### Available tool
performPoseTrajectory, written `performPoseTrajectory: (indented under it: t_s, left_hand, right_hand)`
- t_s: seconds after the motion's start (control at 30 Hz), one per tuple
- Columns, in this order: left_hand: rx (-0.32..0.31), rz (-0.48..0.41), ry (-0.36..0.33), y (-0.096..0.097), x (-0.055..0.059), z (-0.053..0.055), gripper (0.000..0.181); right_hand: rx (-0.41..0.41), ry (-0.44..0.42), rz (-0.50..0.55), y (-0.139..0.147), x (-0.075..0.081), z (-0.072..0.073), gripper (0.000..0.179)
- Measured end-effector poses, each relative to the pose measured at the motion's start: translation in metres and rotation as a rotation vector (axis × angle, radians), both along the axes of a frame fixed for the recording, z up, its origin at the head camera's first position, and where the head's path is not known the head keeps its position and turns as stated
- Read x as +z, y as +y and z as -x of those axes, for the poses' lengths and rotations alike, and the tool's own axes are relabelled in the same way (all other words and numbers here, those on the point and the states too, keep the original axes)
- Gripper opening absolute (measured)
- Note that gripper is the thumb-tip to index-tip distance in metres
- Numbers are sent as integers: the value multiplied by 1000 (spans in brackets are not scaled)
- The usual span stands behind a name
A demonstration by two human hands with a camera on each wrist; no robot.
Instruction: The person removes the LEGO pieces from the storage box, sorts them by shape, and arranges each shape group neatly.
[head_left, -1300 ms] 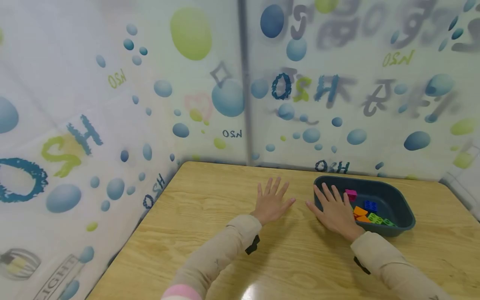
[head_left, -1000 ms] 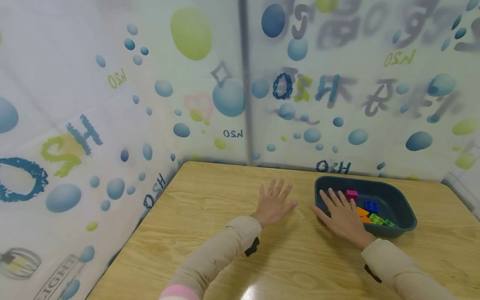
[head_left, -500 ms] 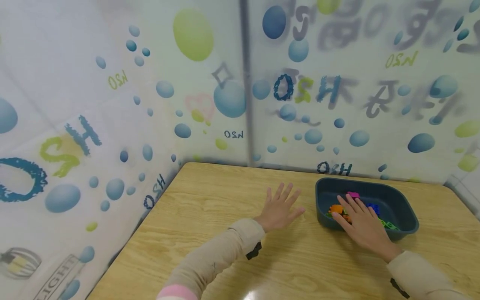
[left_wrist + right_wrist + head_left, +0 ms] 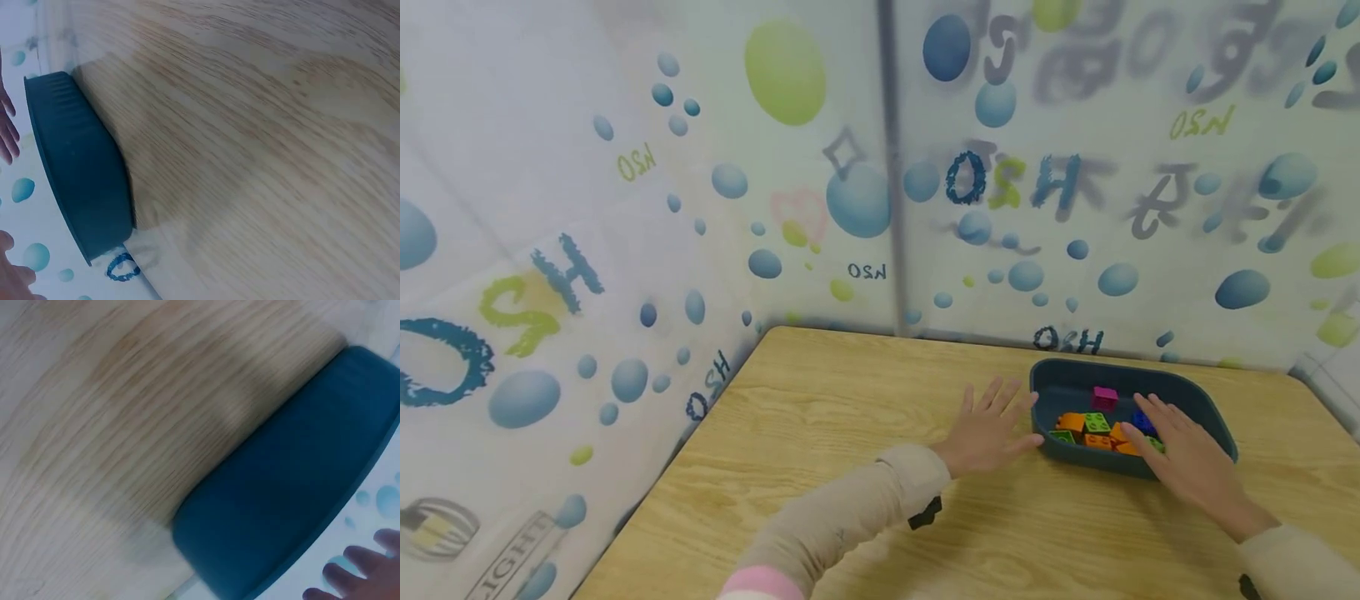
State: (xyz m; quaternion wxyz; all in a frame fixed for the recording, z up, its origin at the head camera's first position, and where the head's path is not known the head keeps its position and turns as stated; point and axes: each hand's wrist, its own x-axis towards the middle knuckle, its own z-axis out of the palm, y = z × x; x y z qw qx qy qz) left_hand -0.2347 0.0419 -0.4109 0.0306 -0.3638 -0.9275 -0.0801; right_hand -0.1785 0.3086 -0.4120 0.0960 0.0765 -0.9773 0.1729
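A dark blue-green plastic basin (image 4: pixel 1060 402) stands on the wooden table, toward its back right. Inside it lie several toy building blocks: a magenta block (image 4: pixel 1103 398), orange blocks (image 4: pixel 1097 442), a light green block (image 4: pixel 1096 422) and a blue block (image 4: pixel 1142 422) partly covered by the right hand. My left hand (image 4: pixel 988 429) has its fingers spread, with the fingertips right at the basin's left rim. Over the basin's front right side is my right hand (image 4: pixel 1191 458), fingers extended and holding nothing. In the right wrist view the basin's outer wall (image 4: pixel 281 481) fills the lower right.
The wooden table (image 4: pixel 820 400) reaches back to white curtains (image 4: pixel 820 167) printed with blue and green drops and H2O lettering. A curtain also runs along the left table edge. Both forearms wear beige sleeves with dark wrist straps.
My right hand has moved to the right across the basin, uncovering the orange and green blocks. The left hand has shifted right, up to the basin's left rim. The basin stays put.
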Motion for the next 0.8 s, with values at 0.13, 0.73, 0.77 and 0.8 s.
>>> performPoseTrajectory:
  t_s: [0.13,0.73,0.77,0.8]
  left_hand:
    - [-23,-17,-23,11,2,-5,60]
    - [-98,-94,-43,60,1,-15,53]
    - [-99,-89,-44,63,1,-15,52]
    - [-104,-89,-46,66,1,-15,52]
  right_hand:
    - [-5,-25,16,14,0,-1,63]
    - [-92,44,-15,72,-8,7,51]
    - [-93,62,-5,75,-9,8,50]
    - [-96,75,3,77,-10,9,48]
